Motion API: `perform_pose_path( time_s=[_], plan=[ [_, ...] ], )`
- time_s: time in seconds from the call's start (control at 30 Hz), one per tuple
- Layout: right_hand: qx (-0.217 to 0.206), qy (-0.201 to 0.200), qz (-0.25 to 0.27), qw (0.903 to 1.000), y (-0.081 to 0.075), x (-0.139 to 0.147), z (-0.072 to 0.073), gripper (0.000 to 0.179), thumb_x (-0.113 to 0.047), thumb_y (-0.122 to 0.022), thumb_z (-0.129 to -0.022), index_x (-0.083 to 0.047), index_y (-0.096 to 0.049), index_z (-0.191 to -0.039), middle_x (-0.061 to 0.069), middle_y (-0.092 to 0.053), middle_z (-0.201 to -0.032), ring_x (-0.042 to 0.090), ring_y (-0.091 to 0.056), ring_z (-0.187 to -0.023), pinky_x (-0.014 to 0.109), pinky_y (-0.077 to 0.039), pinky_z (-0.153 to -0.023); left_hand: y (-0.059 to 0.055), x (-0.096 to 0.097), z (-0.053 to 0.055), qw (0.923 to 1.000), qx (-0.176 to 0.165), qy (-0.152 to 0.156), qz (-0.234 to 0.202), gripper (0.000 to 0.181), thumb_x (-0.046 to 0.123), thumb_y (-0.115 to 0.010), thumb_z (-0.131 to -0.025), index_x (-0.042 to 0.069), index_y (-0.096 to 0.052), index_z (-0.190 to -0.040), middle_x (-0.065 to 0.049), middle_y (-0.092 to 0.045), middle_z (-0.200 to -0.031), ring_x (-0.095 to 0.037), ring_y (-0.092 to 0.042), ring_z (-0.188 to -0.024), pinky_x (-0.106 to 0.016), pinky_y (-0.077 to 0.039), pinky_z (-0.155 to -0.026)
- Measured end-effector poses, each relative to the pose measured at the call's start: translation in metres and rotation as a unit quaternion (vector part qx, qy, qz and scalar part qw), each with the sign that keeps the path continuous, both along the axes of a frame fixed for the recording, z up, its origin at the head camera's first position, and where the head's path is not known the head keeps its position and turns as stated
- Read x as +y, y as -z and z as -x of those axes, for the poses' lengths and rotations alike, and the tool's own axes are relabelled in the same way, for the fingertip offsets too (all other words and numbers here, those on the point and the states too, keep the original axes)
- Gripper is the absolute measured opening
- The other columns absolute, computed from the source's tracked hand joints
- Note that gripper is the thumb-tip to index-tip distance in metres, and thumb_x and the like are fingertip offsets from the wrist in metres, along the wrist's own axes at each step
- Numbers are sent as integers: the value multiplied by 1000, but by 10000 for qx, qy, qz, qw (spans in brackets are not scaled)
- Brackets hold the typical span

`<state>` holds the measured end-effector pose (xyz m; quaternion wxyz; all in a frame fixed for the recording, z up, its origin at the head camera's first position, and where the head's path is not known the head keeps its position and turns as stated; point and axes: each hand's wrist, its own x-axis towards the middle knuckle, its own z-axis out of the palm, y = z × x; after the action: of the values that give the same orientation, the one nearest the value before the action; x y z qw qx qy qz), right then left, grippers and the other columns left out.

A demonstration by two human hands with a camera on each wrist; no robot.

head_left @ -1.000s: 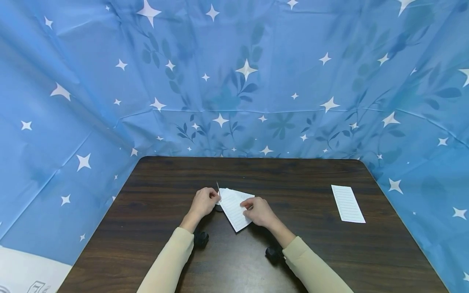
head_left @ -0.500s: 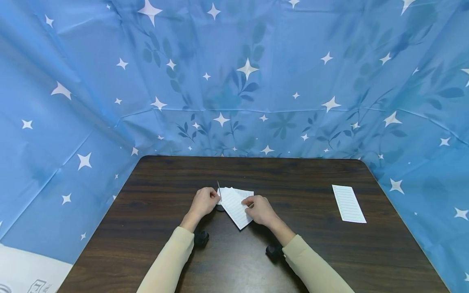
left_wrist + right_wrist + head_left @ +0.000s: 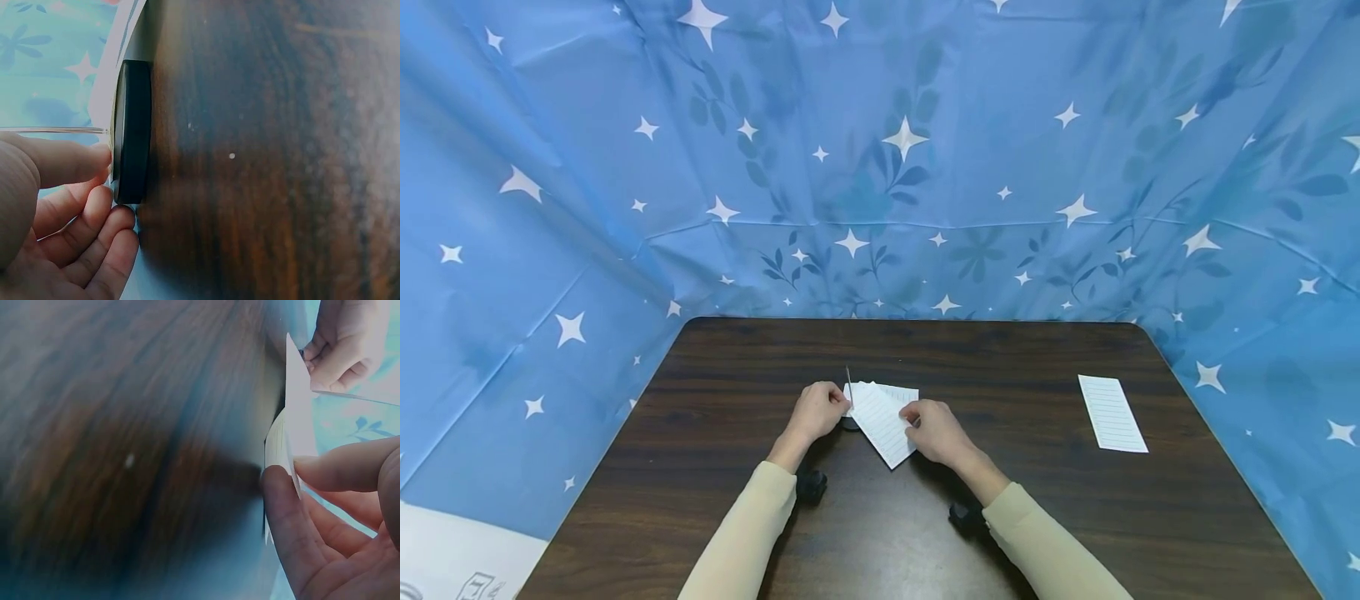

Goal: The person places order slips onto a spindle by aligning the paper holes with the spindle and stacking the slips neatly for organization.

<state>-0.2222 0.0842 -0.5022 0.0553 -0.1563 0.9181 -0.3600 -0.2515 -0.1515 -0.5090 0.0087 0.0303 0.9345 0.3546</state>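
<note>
A bill spike with a thin upright metal pin point(image 3: 848, 385) and a round black base point(image 3: 134, 131) stands on the table. White lined paper slips lie over the base, the upper slip point(image 3: 877, 425) slanting across a lower slip point(image 3: 907, 393). My left hand point(image 3: 818, 412) pinches the paper right beside the foot of the pin, its other fingers at the base's edge. Between thumb and index finger my right hand point(image 3: 937, 430) grips the right edge of the upper slip. In the right wrist view the held slip point(image 3: 299, 412) stands slightly apart from the paper beneath.
Another lined slip point(image 3: 1112, 414) lies alone at the right of the dark wooden table point(image 3: 760, 354). A blue star-patterned curtain point(image 3: 955, 167) hangs behind and at both sides. Something white with printed marks point(image 3: 460, 550) shows at the lower left.
The upper slip's lower corner has swung slightly right and away from me, and more of the lower slip shows. My right hand shifted a little right; my left hand stayed by the pin.
</note>
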Motion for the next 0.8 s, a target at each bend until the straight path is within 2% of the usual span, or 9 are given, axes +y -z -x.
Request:
perform_pose_path(
  time_s=[0.2, 0.4, 0.57, 0.8],
  plan=[
    [27, -106, -151, 9998, -5, 10, -5, 22, 3, -68, -88, 1, -74, -110, 8, -70, -97, 17, -63, -84, 37, -53, -74, -2, -1, 0, 10000, 75, 51, 11, 12, 15, -74, -91, 7, -72, -83, -1, -63, -74, -15, -56, -67, -34, -49, -68],
    [247, -140, -282, 9992, -11, 26, -12, 22, 0, -71, -89, 0, -74, -111, 5, -69, -94, 15, -63, -84, 37, -53, -76, -3, -1, 0, 9999, -102, 9, -39, 12, 16, -74, -92, 8, -71, -85, -1, -63, -77, -16, -56, -68, -35, -49, -68],
    [233, -39, -343, 9991, -16, 42, -20, 21, -2, -72, -91, -2, -74, -112, 5, -69, -100, 16, -64, -88, 37, -53, -76, -4, 0, 0, 9997, -202, -34, -94, 12, 16, -73, -93, 7, -71, -86, -2, -63, -78, -17, -56, -69, -35, -49, -68],
    [498, 81, -717, 9961, -19, 62, -27, 22, -7, -72, -93, -4, -74, -115, 4, -69, -102, 14, -62, -85, 37, -52, -74, -5, 1, -2, 9998, -171, -38, -60, 12, 16, -74, -92, 7, -70, -85, -2, -62, -78, -17, -56, -69, -35, -48, -67]
  ],
)
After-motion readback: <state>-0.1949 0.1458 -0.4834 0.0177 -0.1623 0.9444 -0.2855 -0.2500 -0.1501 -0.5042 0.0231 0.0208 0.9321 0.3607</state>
